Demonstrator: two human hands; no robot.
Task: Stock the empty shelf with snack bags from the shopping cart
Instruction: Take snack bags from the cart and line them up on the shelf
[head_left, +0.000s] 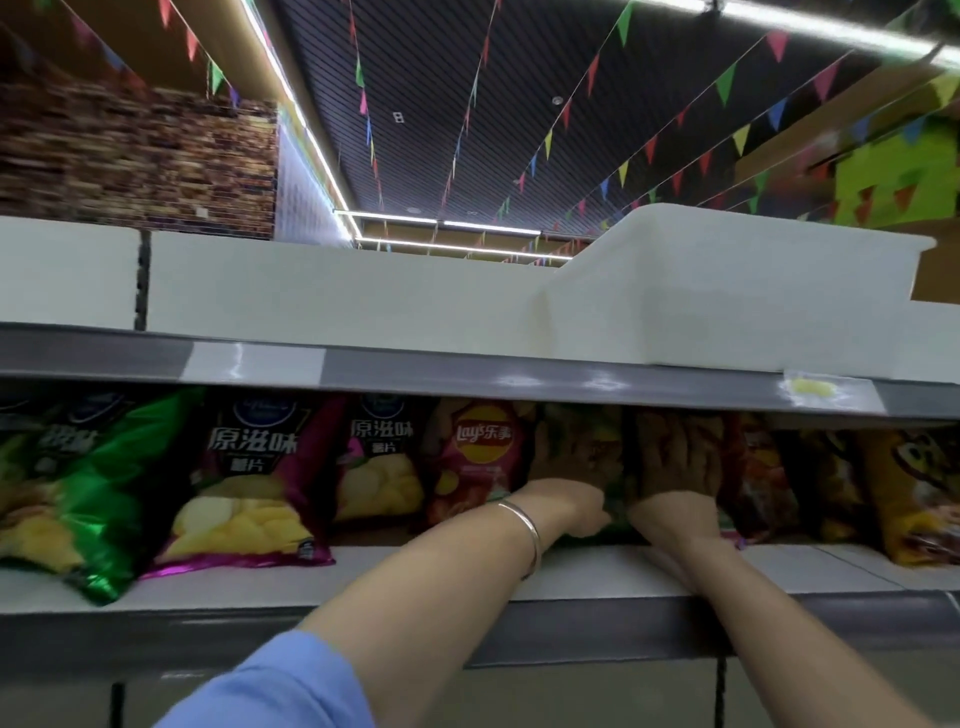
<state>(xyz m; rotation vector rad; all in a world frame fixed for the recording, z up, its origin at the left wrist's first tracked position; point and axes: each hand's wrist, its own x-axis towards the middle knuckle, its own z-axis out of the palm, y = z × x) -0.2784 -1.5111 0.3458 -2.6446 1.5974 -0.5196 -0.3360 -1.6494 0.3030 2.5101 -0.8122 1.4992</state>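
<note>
Left hand: the left hand (574, 480) reaches deep into the shelf at about 5 o'clock of the view, its fingers curled round the left edge of a green snack bag (615, 501); a thin bangle (527, 525) circles the wrist and a blue sleeve (280, 686) covers the upper arm.
Right hand: the right hand (678, 467) lies just to the 3 o'clock side of the left, fingers spread and pressed flat against the bag's front; the shadow blurs the fingertips.
Green snack bag: upright between the two hands, on the shelf board (467, 571), under the upper shelf's grey rail (519, 371).
Neighbours at 9 o'clock: a red Lay's bag (480, 457) just beside the left hand, then two purple-edged chip bags (249, 478), then a green foil bag (98, 493) leaning forward.
Neighbours at 3 o'clock: a dark red bag (763, 478) just beside the right hand, then yellow-brown bags (909, 493), blurred.
Upper shelf: a white bin (727, 291) at 2 o'clock.
Ceiling: strings of coloured pennants (623, 171) and light strips.
</note>
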